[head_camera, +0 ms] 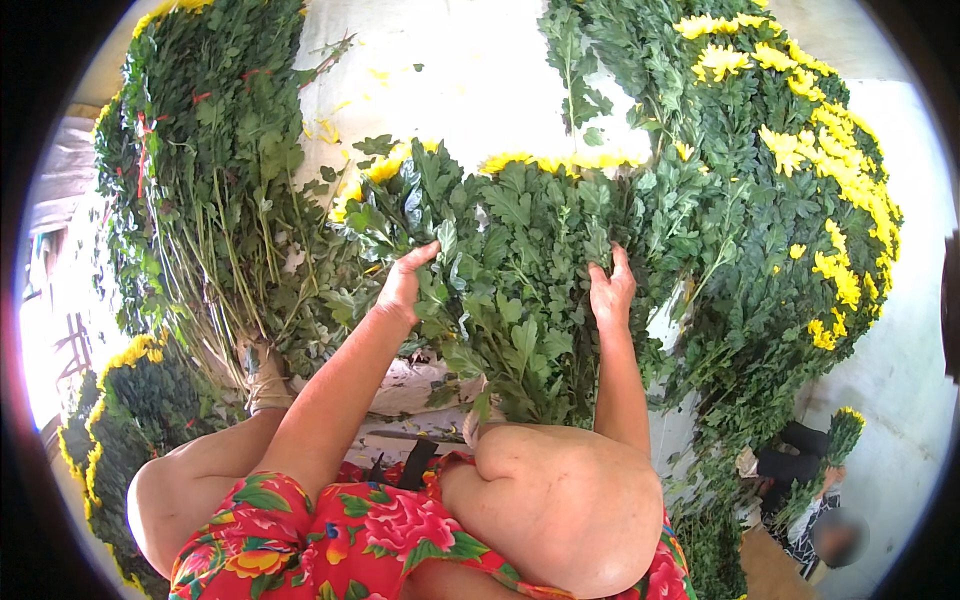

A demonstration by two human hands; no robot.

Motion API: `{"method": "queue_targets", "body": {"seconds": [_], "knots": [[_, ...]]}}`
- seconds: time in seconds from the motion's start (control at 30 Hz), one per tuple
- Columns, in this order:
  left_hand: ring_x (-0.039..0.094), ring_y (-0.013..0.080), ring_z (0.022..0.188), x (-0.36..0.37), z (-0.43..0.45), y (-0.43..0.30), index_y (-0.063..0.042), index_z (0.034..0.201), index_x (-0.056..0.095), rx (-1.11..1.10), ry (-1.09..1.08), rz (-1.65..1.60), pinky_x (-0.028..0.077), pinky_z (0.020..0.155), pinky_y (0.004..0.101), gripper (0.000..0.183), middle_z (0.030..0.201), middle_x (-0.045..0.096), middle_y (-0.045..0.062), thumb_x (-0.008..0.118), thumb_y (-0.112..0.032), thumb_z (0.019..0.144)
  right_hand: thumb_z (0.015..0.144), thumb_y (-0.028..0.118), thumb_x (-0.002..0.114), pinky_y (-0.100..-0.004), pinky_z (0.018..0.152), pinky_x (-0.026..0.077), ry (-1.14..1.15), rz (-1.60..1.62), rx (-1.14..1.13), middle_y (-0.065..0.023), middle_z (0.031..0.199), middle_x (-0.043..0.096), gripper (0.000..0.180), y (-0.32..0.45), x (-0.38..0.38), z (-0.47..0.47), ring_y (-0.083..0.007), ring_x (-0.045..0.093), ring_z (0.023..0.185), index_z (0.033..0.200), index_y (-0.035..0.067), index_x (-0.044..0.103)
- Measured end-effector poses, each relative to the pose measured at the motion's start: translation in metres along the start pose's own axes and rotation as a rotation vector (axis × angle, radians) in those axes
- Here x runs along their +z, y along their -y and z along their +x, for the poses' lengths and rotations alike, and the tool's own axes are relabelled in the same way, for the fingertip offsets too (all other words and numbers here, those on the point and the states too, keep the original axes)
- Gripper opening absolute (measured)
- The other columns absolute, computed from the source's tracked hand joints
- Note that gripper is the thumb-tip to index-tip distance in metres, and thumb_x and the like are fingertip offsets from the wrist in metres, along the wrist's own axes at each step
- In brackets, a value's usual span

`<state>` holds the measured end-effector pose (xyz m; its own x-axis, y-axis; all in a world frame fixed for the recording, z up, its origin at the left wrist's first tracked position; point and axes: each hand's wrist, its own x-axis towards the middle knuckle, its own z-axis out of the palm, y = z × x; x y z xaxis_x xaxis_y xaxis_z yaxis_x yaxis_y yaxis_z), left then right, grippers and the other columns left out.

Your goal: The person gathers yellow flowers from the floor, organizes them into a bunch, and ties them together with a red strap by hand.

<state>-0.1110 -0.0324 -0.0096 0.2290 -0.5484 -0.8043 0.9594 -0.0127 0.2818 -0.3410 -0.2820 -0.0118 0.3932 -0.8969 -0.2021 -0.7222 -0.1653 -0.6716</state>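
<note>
A broad bunch of leafy yellow chrysanthemums [521, 270] lies before me, stems toward my knees. Its flower heads line up along the far edge. My left hand [409, 279] clasps the bunch's left side, fingers hidden under the leaves. On its right side my right hand [613, 289] grips it, thumb and index finger showing and the other fingers partly covered by foliage. Both hands are at about the same height, with the bunch between them.
Tied chrysanthemum bundles with red ties [142, 154] are heaped at left. A large pile of yellow chrysanthemums [750, 225] spreads along the right. White sheeting [450, 82] with scattered petals lies beyond. At lower right another person [806, 465] sits holding a small bunch.
</note>
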Motion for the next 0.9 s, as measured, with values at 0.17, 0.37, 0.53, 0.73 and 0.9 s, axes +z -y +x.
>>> {"method": "queue_targets", "body": {"seconds": [0.17, 0.37, 0.53, 0.73, 0.9], "knots": [[0.069, 0.0268, 0.100, 0.006, 0.005, 0.006, -0.012, 0.122, 0.066, -0.014, 0.002, -0.005, 0.055, 0.093, 0.0467, 0.047, 0.112, 0.072, 0.010, 0.077, -0.038, 0.084, 0.093, 0.020, 0.069, -0.0481, 0.096, 0.052, -0.006, -0.295, -0.319, -0.0230, 0.124, 0.064, 0.058, -0.031, 0.011, -0.015, -0.0454, 0.063, 0.111, 0.146, 0.006, 0.051], [0.068, 0.0282, 0.104, -0.009, 0.008, 0.005, -0.012, 0.124, 0.066, -0.023, -0.026, 0.001, 0.054, 0.094, 0.0469, 0.052, 0.119, 0.070, 0.010, 0.078, -0.040, 0.082, 0.078, 0.022, 0.078, -0.0482, 0.104, 0.048, 0.136, -0.387, -0.091, -0.0281, 0.139, 0.050, 0.103, 0.024, 0.023, -0.027, -0.0446, 0.054, 0.125, 0.159, 0.003, 0.018], [0.067, 0.0284, 0.104, 0.004, 0.006, 0.005, -0.012, 0.123, 0.066, -0.015, -0.026, 0.030, 0.054, 0.095, 0.0479, 0.051, 0.117, 0.071, 0.010, 0.078, -0.040, 0.082, 0.072, 0.011, 0.076, -0.0395, 0.095, 0.054, 0.048, 0.024, -0.037, -0.0210, 0.118, 0.072, 0.091, 0.012, 0.023, -0.010, -0.0336, 0.072, 0.101, 0.154, 0.007, 0.038], [0.068, 0.0287, 0.103, -0.006, 0.008, 0.006, -0.011, 0.121, 0.067, -0.019, 0.041, -0.071, 0.054, 0.095, 0.0487, 0.047, 0.116, 0.071, 0.011, 0.077, -0.038, 0.084, 0.072, -0.002, 0.071, -0.0348, 0.095, 0.053, -0.062, 0.167, -0.168, -0.0152, 0.121, 0.071, 0.082, 0.018, 0.028, -0.018, -0.0248, 0.069, 0.104, 0.149, 0.013, 0.046], [0.069, 0.0279, 0.102, 0.014, -0.002, 0.001, -0.010, 0.120, 0.067, -0.025, -0.022, 0.003, 0.055, 0.094, 0.0478, 0.045, 0.115, 0.071, 0.011, 0.076, -0.037, 0.086, 0.077, 0.012, 0.072, -0.0419, 0.108, 0.046, 0.119, -0.028, -0.140, -0.0252, 0.142, 0.057, 0.080, 0.002, 0.035, 0.002, -0.0410, 0.058, 0.128, 0.150, 0.006, 0.042]]}}
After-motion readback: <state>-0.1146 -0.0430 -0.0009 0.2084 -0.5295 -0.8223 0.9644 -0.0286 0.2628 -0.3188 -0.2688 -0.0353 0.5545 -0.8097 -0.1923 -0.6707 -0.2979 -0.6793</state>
